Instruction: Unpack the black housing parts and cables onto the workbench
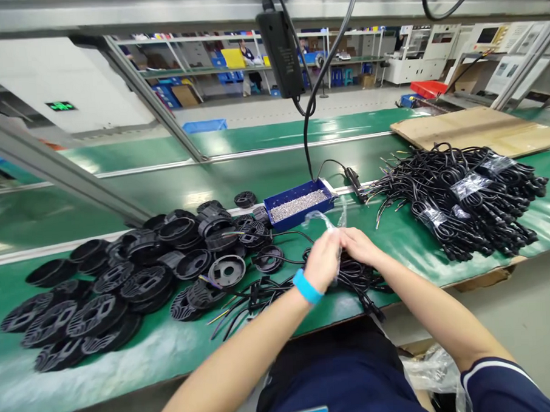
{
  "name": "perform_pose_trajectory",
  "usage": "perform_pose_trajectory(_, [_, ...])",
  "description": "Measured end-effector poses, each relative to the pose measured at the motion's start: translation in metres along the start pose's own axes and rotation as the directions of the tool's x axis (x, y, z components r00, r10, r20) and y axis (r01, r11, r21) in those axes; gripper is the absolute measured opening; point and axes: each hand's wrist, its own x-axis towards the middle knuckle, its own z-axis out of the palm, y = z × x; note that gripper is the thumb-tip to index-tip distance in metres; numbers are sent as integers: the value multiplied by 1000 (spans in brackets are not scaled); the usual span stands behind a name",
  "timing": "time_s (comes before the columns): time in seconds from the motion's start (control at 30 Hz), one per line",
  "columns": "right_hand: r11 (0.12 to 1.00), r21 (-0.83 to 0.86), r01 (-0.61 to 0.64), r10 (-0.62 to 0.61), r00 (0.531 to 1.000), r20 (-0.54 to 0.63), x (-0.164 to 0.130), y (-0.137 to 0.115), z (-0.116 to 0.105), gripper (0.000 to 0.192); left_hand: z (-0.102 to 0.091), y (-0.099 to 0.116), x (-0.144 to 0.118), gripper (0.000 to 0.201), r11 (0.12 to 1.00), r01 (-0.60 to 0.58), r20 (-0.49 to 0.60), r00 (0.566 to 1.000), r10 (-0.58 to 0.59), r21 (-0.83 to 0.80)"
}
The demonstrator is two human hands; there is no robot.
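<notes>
We have both hands together over the near edge of the green table [181, 350]; the left hand [322, 261], with a blue wristband [306, 286] on its wrist, and the right hand [359, 246] meet on a clear plastic wrapper [323, 221] that rises just above the fingers; each grip is closed in a pinch on that film, though we cannot tell exactly which fingers carry it, since the backs of the hands hide the tips; directly under the hands lies a loose cable bundle [351, 275], touching the table, with some of its wire ends trailing to the left of the left grip; just beyond the hands sits a blue tray [322, 192] of small silver screws, and well to the right of the right grip lies a large pile of banded black cables [466, 197]; to the left of the left grip spreads a heap of round black plastic housings [123, 279]; we judge that the step in hand is stripping the film from the bundle, and to do it well we should pinch close to the tear, pull the two sides apart rather than upward, keep the cables lying on the table so they do not tangle, and steer the film away from the screw tray.
</notes>
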Motion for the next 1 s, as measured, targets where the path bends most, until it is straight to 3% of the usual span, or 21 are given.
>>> perform_pose_trajectory(0.1, [957,-263,121,-86,986,140,10,-8,-3,49,23,-3,-37,39,949,-233,62,972,225,211])
perform_pose_trajectory(0.2, [879,-453,150,-89,984,153,19,-9,-2,49,35,-24,-68,36,848,-377,135,926,353,372])
perform_pose_trajectory(0.27, [855,-501,136,-62,985,161,24,-7,-1,50,35,-41,-82,33,772,-475,181,879,442,422])
perform_pose_trajectory(0.37, [885,-456,88,12,977,212,31,0,0,54,27,-62,-96,29,670,-564,260,823,505,483])
perform_pose_trajectory(0.5, [907,-420,37,73,968,241,33,5,0,54,19,-83,-115,22,567,-626,395,779,487,535])
perform_pose_trajectory(0.6, [921,-388,3,108,959,263,33,5,1,54,17,-94,-132,22,553,-648,451,762,465,524])
perform_pose_trajectory(0.73, [937,-344,-56,175,929,325,37,8,0,54,13,-90,-144,19,652,-597,458,795,399,468])
perform_pose_trajectory(0.83, [946,-306,-111,247,857,453,40,8,0,49,12,-78,-142,19,724,-526,454,830,323,446])
perform_pose_trajectory(0.93, [951,-280,-133,275,779,564,37,1,0,43,11,-70,-138,20,737,-486,470,844,257,470])
perform_pose_trajectory(1.0, [957,-266,-116,254,778,574,31,-10,-2,44,9,-69,-135,22,718,-465,480,853,205,518])
